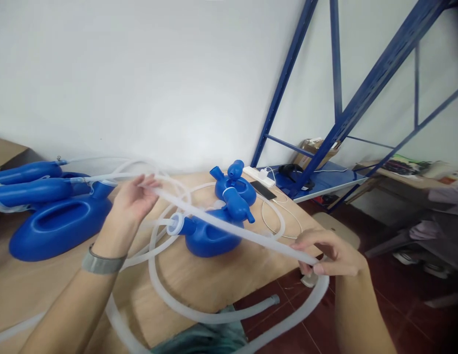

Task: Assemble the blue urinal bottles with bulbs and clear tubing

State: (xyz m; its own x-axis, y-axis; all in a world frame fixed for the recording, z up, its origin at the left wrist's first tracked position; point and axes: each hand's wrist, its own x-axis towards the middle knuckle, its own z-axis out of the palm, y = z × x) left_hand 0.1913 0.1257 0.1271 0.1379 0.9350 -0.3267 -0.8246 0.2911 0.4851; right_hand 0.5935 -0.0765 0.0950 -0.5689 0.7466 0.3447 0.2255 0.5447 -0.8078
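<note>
In the head view, the blue bottle point(214, 244) on the table point(256, 263) before me has a piece of clear tubing leading to its white-ringed mouth; I cannot see inside it. Another blue bottle point(247, 191) stands behind it, and a larger one point(55, 231) lies at my left, with more blue pieces around it. The cardboard box point(306, 156) on the blue shelf point(324, 178) holds things too small to tell. A phone point(263, 191) and a power strip point(259, 176) sit near the far bottle, and tubing loops around the middle one. The whitish tube point(229, 227) stretches between my hands, passing in front of the middle bottle: my right hand point(312, 253) pinches it, while my left hand point(140, 194) is loosely curled beside it, whether gripping I cannot tell.
</note>
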